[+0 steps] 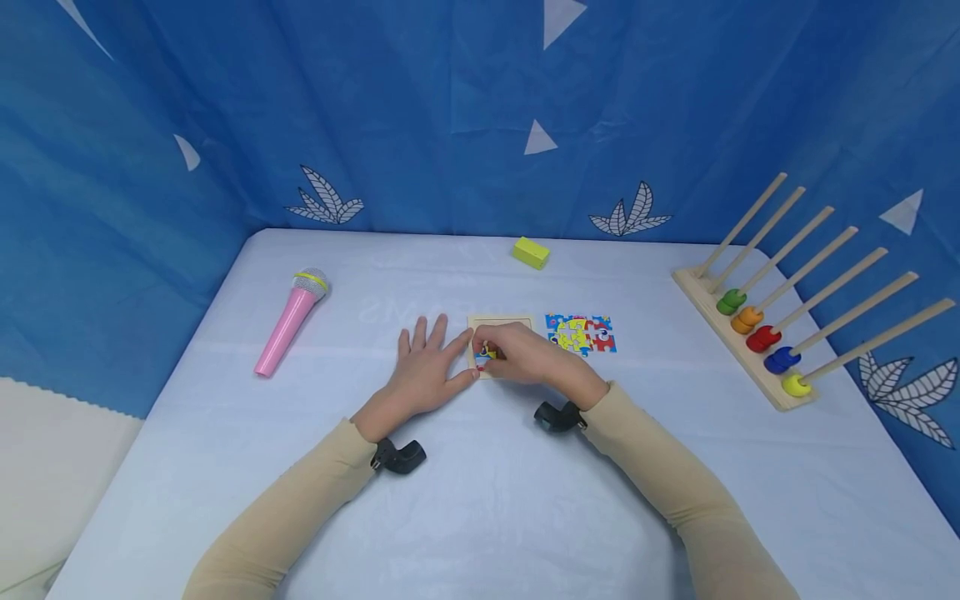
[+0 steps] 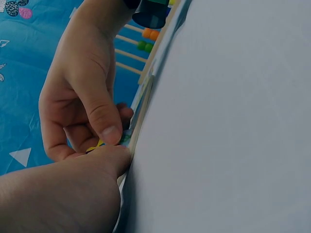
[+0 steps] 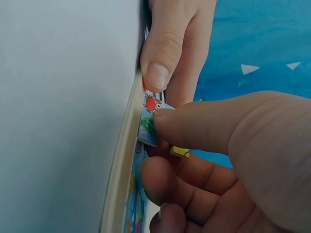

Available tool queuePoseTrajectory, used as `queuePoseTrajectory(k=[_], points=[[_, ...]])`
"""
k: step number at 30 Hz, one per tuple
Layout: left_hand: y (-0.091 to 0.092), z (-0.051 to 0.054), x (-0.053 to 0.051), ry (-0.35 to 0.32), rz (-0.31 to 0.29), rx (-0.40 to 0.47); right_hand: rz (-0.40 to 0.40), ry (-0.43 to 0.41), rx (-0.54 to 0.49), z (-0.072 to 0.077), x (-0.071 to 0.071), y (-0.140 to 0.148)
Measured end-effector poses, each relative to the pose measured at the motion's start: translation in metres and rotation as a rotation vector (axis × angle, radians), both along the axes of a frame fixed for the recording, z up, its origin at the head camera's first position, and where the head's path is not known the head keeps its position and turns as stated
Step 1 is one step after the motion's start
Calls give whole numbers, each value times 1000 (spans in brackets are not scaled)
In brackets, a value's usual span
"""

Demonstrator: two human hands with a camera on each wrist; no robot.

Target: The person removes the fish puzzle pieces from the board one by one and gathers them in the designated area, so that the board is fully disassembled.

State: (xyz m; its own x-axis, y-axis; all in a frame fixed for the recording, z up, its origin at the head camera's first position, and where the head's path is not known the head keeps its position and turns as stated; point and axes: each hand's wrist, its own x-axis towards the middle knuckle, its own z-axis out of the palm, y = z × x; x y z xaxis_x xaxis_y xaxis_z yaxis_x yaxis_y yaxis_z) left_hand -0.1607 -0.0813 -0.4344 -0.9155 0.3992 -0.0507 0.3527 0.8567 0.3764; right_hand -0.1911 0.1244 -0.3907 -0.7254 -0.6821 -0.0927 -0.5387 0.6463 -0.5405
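A small light wooden puzzle frame [image 1: 501,318] lies mid-table, partly hidden under my right hand [image 1: 521,354]. That hand's thumb and fingers pinch a puzzle piece [image 3: 148,124] with a red crab and green seaweed at the frame's near left corner. A bit of yellow piece [image 3: 180,152] shows beside the fingers; whether it is joined to the crab piece I cannot tell. My left hand [image 1: 426,371] rests on the table with fingers spread, its thumb and index tips at the frame's left edge. Right of the frame lie several interlocked puzzle pieces [image 1: 581,333] in blue, yellow and red.
A pink toy microphone [image 1: 288,325] lies at the left. Near the back edge is a yellow-green block [image 1: 531,252]. A wooden peg rack [image 1: 750,346] with coloured beads stands at the right, its rods leaning outward. Behind the table hangs a blue cloth [image 1: 450,117].
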Motion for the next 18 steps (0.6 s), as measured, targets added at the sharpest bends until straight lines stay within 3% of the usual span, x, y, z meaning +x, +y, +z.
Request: queuePoseTrajectory(k=[11,18], points=[[0,0,0,-15,-1,-4,-6,-26,3,1,0,1],[0,1,0,-1,-5,-17,-44,-37,-18,12,-3,9]])
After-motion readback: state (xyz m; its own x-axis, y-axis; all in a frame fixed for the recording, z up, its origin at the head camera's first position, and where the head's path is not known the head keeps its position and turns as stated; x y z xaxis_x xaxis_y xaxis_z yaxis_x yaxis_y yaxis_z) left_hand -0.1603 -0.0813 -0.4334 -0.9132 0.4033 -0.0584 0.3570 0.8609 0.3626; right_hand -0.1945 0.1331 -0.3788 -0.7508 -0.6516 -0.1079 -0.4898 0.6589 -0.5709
